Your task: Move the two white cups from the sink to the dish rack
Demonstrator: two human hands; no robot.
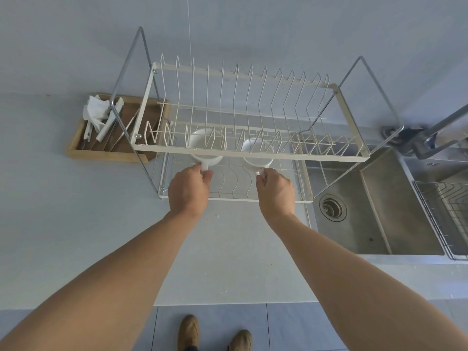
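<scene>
Head view shows both cups already inside the lower tier of the dish rack (253,152), under its upper tier of wire dividers; the left hand (188,191) has its fingers (207,176) pinched closed on the handle of the left cup (206,150), and the right hand (276,192) grips the handle of the right cup (258,154) the same way; the two cups sit side by side, apart, openings upward as far as the wires let me tell; the sink (374,198) to the right holds no cup; I judge the step to be the set-down itself, nearly finished; next each hand needs to let go gently and draw back under the upper bar without snagging; whether the cup bases already rest on the wires I cannot tell.
</scene>
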